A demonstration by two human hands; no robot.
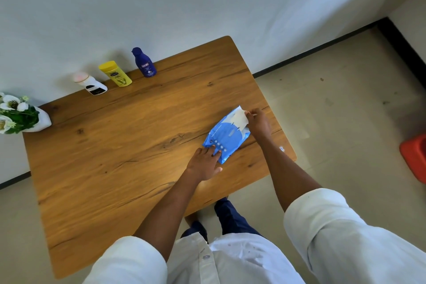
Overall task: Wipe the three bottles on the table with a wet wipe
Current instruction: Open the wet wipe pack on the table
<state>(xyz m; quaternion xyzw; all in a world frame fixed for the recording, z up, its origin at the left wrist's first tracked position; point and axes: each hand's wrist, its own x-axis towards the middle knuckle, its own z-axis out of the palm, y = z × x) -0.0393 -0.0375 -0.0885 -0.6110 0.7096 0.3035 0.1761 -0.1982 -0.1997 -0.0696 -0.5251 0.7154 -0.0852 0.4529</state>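
Three bottles stand in a row at the far edge of the wooden table [115, 145], against the wall: a white one with a pink cap [91, 83], a yellow one [116, 74] and a dark blue one [144, 62]. A blue wet wipe pack [224, 137] lies near the table's right edge. My left hand [204, 163] presses flat on the pack's near end. My right hand [257, 121] pinches the white flap or wipe [239, 118] at the pack's far end, lifted off the pack.
A white vase with white flowers [20, 115] stands at the table's far left corner. A red object [415, 157] sits on the floor to the right. The wall runs right behind the bottles.
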